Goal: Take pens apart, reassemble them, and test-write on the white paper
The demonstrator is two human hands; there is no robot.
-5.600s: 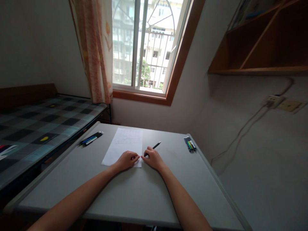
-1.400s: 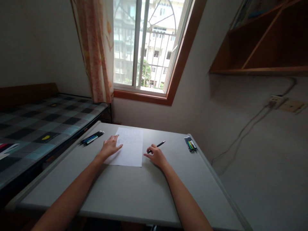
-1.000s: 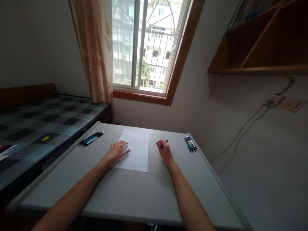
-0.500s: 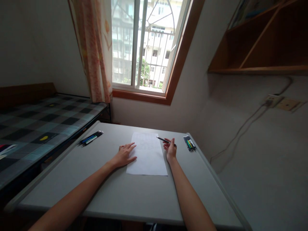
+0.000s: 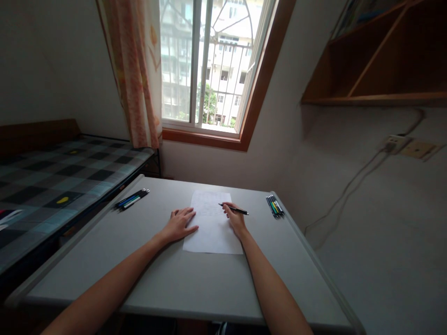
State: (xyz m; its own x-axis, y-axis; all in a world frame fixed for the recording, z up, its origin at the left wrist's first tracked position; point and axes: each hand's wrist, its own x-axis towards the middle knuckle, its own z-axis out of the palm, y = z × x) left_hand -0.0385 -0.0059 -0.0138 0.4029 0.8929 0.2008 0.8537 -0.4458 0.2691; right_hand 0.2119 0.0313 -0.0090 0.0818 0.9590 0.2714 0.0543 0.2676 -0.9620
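Note:
A white sheet of paper (image 5: 211, 237) lies on the pale table (image 5: 195, 284), with faint writing across its upper part. My left hand (image 5: 179, 224) rests open on the sheet's left edge, its fingers spread flat. Over the right side of the paper, my right hand (image 5: 236, 218) is closed around a black pen (image 5: 239, 210). The pen slants with its tip pointing left, over the written part; whether the tip touches the paper I cannot tell.
Several pens (image 5: 132, 200) lie in a bundle at the table's far left. Another row of pens (image 5: 275, 206) is near its right edge. A bed with a checked cover (image 5: 91, 163) stands to the left, and a wooden shelf (image 5: 370, 100) hangs on the right wall.
My right hand has moved left from beside the paper to over it, and the pen has turned from a loose hold to a writing grip. My left hand stays in place.

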